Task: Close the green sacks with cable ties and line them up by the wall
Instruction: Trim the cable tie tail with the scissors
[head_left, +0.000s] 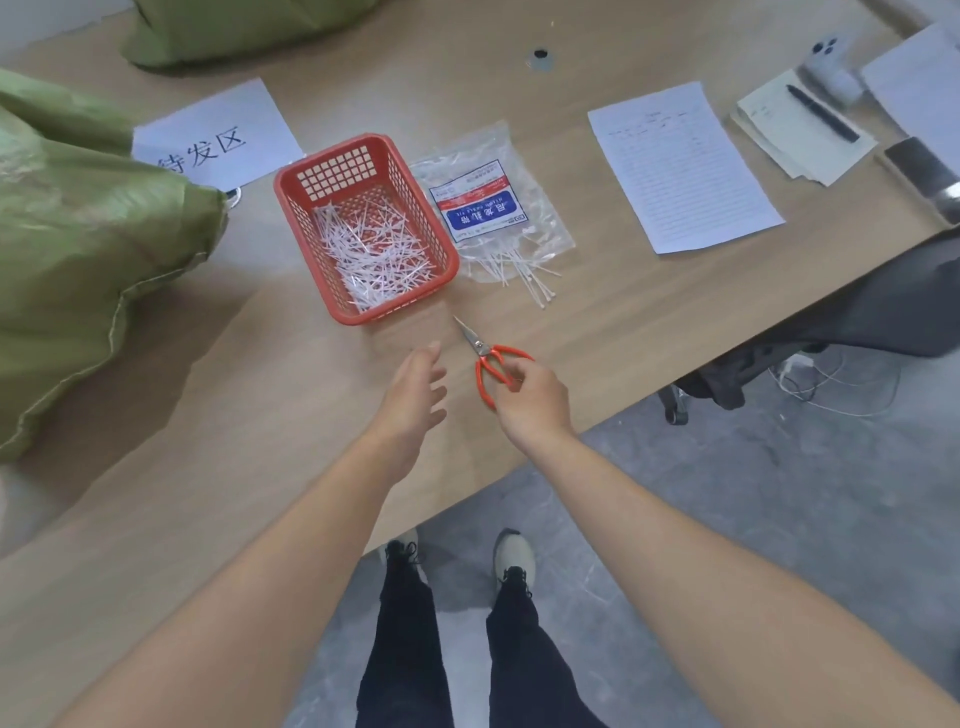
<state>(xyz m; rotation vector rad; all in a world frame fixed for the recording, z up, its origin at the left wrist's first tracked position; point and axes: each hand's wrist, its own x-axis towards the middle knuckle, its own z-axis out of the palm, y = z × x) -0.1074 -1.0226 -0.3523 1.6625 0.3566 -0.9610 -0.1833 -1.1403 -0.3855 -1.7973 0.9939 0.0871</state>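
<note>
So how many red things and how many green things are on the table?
Red: 2 (the basket and the scissors, which have red handles)
Green: 2 (the sack on the left and the sack at the back)
Total: 4

Wooden table (260, 415), grey floor (753, 493), dark chair (857, 322)

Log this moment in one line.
right hand holds scissors | left hand open, empty | ties spill from bag beside basket | sack at left
</note>
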